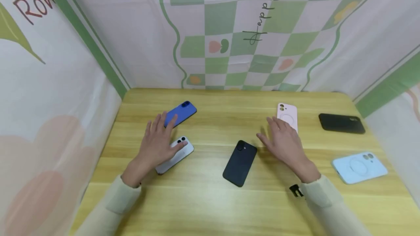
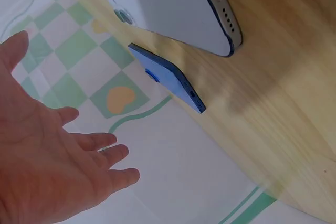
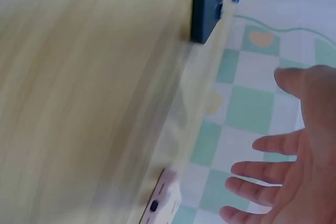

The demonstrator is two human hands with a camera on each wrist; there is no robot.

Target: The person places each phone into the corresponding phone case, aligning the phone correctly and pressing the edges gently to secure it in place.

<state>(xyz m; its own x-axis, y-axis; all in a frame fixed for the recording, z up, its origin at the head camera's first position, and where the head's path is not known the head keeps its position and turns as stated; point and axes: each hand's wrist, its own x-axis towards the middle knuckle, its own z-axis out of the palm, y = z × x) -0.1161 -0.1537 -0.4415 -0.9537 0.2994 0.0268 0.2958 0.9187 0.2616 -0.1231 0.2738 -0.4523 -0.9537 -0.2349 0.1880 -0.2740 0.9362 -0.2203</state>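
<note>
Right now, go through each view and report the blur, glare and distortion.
Head view: sharp, evenly lit, wide-angle bending of the table edges, soft shadows under the left hand and right hand. Left wrist view: the white phone and blue phone fairly crisp, the tabletop slightly smeared. Right wrist view: heavy motion blur across the wood, the dark phone soft.

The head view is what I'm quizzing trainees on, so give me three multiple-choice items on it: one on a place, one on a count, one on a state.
1. Where is the blue phone?
A. just beyond the left hand
B. beside the black case
C. under the right hand

2. How many phones and cases lie on the table?
A. four
B. six
C. eight

3. How are the hands?
A. both fists
B. fingers spread, gripping nothing
C. each lifting a phone

Key: 1 A, its fingertips reach it. 2 B, six counted. 3 B, both are flat and spread.
</note>
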